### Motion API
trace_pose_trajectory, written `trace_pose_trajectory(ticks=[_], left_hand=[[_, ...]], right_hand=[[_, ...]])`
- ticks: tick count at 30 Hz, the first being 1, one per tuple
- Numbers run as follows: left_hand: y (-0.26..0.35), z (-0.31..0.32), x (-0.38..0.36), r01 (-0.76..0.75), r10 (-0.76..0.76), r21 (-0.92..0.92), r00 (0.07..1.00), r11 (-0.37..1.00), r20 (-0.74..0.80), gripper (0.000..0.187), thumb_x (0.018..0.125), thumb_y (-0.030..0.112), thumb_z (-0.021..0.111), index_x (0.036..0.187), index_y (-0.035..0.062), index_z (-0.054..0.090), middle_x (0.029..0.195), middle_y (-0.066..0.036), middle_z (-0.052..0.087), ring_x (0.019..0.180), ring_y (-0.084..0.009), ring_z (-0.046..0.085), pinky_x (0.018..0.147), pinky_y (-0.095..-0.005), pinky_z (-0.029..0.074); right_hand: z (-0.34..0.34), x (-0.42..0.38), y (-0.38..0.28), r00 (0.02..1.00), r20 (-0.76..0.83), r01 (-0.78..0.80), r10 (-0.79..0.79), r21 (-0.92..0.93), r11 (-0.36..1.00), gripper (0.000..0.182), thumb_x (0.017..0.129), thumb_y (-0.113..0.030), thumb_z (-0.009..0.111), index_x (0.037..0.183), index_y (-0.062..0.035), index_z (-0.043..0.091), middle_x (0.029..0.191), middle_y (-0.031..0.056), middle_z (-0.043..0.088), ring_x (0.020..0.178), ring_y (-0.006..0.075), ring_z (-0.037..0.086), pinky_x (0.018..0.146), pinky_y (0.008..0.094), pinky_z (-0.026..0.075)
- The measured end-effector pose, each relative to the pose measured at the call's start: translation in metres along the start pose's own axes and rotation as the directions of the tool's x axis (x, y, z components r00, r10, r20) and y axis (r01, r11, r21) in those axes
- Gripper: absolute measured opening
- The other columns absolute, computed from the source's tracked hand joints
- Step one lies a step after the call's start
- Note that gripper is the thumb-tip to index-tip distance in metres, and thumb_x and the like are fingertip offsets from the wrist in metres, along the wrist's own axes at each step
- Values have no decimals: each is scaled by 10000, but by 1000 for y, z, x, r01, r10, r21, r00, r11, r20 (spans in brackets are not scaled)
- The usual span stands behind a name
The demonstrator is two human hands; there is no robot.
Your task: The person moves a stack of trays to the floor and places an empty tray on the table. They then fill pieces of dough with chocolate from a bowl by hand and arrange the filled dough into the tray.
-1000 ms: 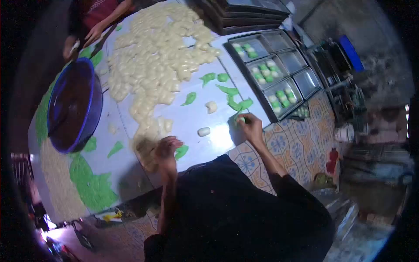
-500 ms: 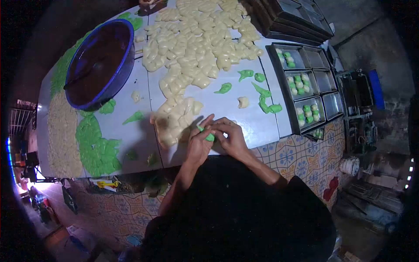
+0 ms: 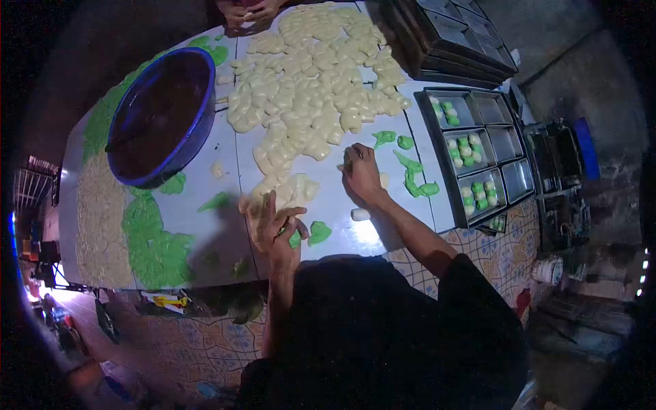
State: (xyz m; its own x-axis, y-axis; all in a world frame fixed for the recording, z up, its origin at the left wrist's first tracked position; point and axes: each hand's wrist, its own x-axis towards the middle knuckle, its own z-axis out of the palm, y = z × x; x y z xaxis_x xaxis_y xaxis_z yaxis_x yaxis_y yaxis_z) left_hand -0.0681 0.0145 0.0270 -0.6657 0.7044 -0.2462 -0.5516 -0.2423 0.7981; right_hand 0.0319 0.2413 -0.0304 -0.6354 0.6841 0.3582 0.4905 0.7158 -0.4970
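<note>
My left hand (image 3: 280,229) hovers over the near edge of the table, fingers spread, with a green dough piece (image 3: 295,239) held at its palm by the thumb. Beside it lies a flattened green dough piece (image 3: 319,233). My right hand (image 3: 362,172) rests farther up the table, fingers curled down and pressed together; what lies under them is hidden. Near its wrist sits a small pale dough roll (image 3: 360,214). A cream dough piece (image 3: 384,181) shows partly behind the same wrist. Left of my right hand spreads a mass of cream dough pieces (image 3: 301,102).
A blue basin (image 3: 205,116) of dark brown filling stands at left, near green dough (image 3: 160,249). At right, a divided metal tray (image 3: 445,171) holds green and white dough balls; stacked trays (image 3: 437,41) stand behind. Across the table are another person's hands (image 3: 249,14).
My hands have come apart: the right reached forward and right, the left moved slightly left and down. A pale roll and a flattened green piece now show on the table between them.
</note>
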Motion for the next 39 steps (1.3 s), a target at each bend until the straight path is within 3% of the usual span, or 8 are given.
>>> trace_pose_trajectory(ticks=[5,7,11,15,21,24,33,39], left_hand=[[-23,-65,10,85,106,-565,949,821,297,405,988,417,409,1084,66,585,555,-81,486,370,-153,384,400,-304,335],[-28,-80,14,192,145,-639,888,745,436,606,946,594,317,1141,85,580,740,-132,611,473,-176,495,423,-302,379],[34,-8,-3,228,-223,-584,971,779,82,745,893,682,324,1337,92,422,1280,-235,479,974,-307,548,815,-383,450],[29,-2,4,345,-263,-474,936,810,232,815,874,725,287,1450,149,262,1432,-238,345,1209,-402,411,1063,-459,273],[26,9,11,245,-15,-606,933,757,359,675,924,602,392,1400,123,388,1348,-205,446,1226,-297,435,1020,-425,335],[36,5,1,-336,339,145,941,931,7,345,979,222,504,1210,-27,559,1202,-114,567,1087,-200,550,942,-325,426],[32,-3,1,-325,445,407,861,853,-245,137,837,34,681,950,-43,667,1010,-81,625,833,-122,606,731,-248,479],[49,-15,17,44,40,-683,993,729,107,386,916,248,543,1185,-27,515,1166,-99,577,1074,-187,556,929,-341,466]], right_hand=[[-19,23,2,914,339,-339,221,342,877,305,902,-260,604,871,29,693,741,98,686,653,158,628,657,294,485],[-27,27,19,741,630,-658,232,614,435,405,932,-333,558,1069,37,650,851,147,688,788,231,657,773,331,497],[-32,16,26,997,-69,18,-31,-189,982,366,866,-133,581,1200,18,576,1050,280,607,1043,449,558,867,480,471],[-81,-12,-87,960,279,-191,20,601,776,366,854,-52,580,1216,2,566,1256,173,520,1136,317,526,893,385,468],[-69,-28,-140,905,332,-29,-267,675,737,428,777,-24,674,1200,-31,607,1253,149,505,1133,300,522,922,370,453],[-77,-14,-153,973,223,-136,-56,755,642,359,793,9,659,1151,-16,645,1119,100,540,996,174,544,883,293,452],[-31,13,-179,966,223,-84,-130,747,660,348,892,-336,606,1038,-31,686,1106,133,533,1052,266,498,896,369,428],[0,23,-180,858,189,152,-477,795,588,584,756,-500,704,1143,-74,608,1277,126,488,1187,283,418,1027,441,318]])
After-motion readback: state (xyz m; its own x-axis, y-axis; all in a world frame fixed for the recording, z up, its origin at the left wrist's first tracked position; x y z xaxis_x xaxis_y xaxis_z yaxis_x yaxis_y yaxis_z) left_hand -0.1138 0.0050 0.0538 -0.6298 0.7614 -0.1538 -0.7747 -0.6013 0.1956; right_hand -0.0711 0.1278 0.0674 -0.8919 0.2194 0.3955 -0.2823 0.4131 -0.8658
